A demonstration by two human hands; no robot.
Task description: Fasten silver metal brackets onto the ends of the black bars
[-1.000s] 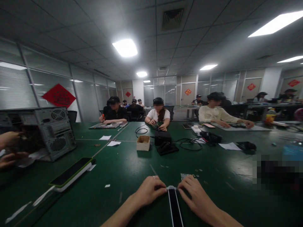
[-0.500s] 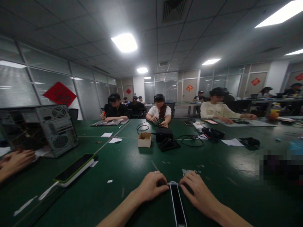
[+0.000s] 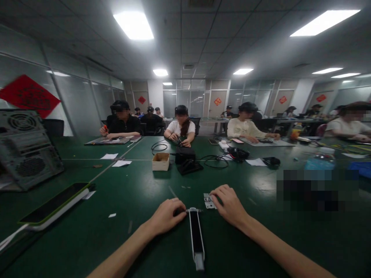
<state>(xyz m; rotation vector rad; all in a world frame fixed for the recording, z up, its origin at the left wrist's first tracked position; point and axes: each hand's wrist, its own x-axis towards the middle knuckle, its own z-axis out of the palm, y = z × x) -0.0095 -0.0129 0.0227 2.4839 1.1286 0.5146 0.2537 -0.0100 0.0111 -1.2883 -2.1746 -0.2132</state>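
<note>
A long narrow dark piece with a pale frame (image 3: 196, 233) lies on the green table, its far end carrying a thin crosswise rod. My left hand (image 3: 168, 215) is at the left end of that rod, thumb and fingertips pinched on it. To the right, my right hand (image 3: 230, 204) has its thumb and fingers at the edge of a small silvery metal plate with holes (image 3: 209, 201), which lies beyond and right of the framed piece. The fingertips partly cover the plate's right side.
An open cardboard box (image 3: 160, 162) and a black device (image 3: 185, 156) with cables stand ahead. On the left are a green-edged phone (image 3: 55, 202) and a computer case (image 3: 29, 150). People sit across the table (image 3: 139, 185).
My right hand has left the rod's right end and moved to the metal plate. My left hand stays at the rod. The view has turned to the right.
</note>
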